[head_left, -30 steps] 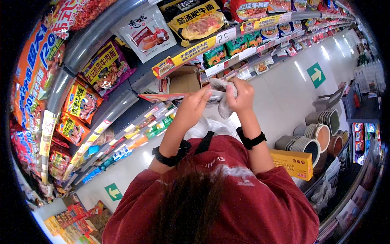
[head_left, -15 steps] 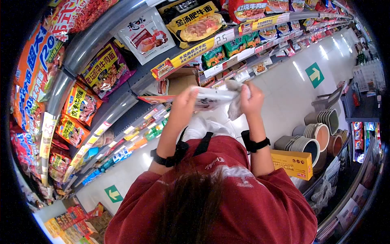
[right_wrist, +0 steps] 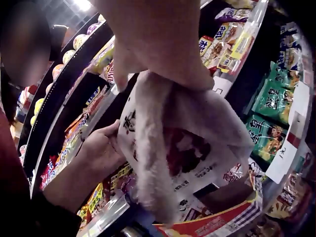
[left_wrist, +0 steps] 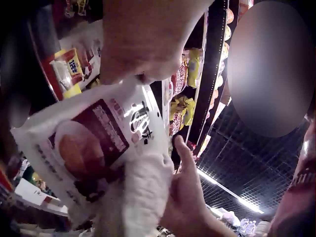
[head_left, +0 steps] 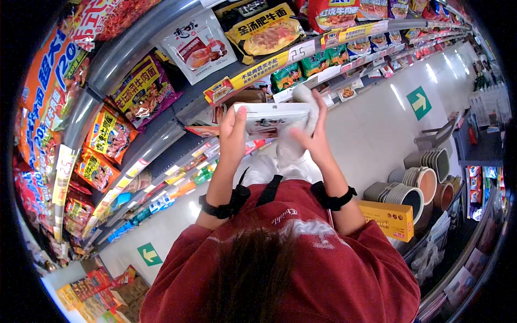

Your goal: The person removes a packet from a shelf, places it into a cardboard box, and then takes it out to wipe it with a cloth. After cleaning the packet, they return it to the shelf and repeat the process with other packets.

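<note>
My left hand (head_left: 231, 140) grips the left edge of a white food pouch (head_left: 264, 119) with dark lettering, thumb on its near face. At the pouch's right side, my right hand (head_left: 319, 137) holds a pale fluffy cloth (head_left: 291, 144), which drapes down over the packet. In the left wrist view, the pouch's printed front (left_wrist: 86, 143) shows a dark red panel and a food picture, partly covered by the cloth (left_wrist: 148, 190). From the right wrist, the cloth (right_wrist: 152, 143) lies across the pouch (right_wrist: 192, 153), below the right hand.
Shelves of instant noodle packets (head_left: 264, 32) curve along the front and left. A similar white pouch (head_left: 196, 48) stands on the shelf. An open carton (right_wrist: 222, 217) sits below the hands. Stacked bins (head_left: 404, 196) and a yellow box (head_left: 390, 218) are at the right.
The hands have spread apart from their close position, the left going left with the pouch. Its face has tilted into view. The right hand has moved the cloth over the pouch's right side.
</note>
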A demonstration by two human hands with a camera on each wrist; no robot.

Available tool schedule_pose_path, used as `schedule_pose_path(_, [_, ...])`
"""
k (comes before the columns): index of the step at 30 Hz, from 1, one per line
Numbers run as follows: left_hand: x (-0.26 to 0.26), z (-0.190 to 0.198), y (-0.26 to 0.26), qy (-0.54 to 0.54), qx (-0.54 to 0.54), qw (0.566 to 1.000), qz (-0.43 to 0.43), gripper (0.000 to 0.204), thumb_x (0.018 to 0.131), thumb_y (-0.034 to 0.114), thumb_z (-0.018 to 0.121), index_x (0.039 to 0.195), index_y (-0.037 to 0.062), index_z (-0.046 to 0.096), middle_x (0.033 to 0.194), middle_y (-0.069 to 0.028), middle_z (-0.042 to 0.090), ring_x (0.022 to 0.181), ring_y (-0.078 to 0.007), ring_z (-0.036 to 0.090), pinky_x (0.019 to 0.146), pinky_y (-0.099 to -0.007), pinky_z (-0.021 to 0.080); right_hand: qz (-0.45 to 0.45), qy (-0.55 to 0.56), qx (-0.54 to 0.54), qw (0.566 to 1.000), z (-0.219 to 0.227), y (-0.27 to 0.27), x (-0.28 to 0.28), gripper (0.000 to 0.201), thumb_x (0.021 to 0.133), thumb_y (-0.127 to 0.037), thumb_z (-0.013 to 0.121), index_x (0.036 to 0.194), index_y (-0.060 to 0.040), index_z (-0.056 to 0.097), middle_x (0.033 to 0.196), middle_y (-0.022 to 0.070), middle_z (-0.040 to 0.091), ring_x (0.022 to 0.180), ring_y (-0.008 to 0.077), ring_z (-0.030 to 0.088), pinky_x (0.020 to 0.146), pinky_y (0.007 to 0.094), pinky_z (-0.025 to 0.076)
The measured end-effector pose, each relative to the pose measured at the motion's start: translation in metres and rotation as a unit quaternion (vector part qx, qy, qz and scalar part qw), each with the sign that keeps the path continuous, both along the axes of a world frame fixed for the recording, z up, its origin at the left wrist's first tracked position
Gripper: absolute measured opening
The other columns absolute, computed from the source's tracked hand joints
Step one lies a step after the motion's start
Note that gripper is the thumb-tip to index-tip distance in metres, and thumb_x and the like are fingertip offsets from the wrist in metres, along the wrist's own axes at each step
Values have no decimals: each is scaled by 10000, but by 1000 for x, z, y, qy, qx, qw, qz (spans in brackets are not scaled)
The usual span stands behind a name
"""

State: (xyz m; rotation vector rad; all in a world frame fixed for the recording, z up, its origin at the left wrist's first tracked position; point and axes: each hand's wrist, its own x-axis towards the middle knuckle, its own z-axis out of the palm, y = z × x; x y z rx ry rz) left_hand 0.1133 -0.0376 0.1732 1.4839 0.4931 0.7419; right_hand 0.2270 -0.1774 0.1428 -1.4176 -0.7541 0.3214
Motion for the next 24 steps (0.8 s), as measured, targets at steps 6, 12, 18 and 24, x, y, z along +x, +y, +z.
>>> schedule_pose_path(6, [-1,-4,10,7,-37,999,-4,301,905,231,405,1084,2,485,999,-65,552,887,-116,519,799,-257,394,36,87,-53,994,6,-5,-3,643,659,-164,693,1189,-19,360,1160,142,428,1063,201,425,903,306,332])
schedule_pose_path(12, [0,-7,10,-59,-211,974,-54,304,892,242,438,1082,14,501,994,-47,563,860,-96,526,758,-259,413,10,67,-44,997,20,-10,9,332,699,-130,672,963,14,532,856,82,589,789,121,544,723,259,429])
schedule_pose_path(18, [6,-15,3,89,-78,987,-112,280,812,232,590,917,-27,589,841,-30,610,757,-71,537,681,-228,428,1,108,-18,994,24,-12,13,274,739,-159,645,938,8,559,808,57,601,745,91,537,683,240,434])
schedule_pose_path(24, [17,-3,-8,55,-81,995,-32,255,821,211,575,894,-32,601,802,-40,618,709,-70,543,648,-223,432,6,150,0,989,19,-12,12,272,760,-169,628,952,13,565,832,51,601,739,84,534,688,239,434])
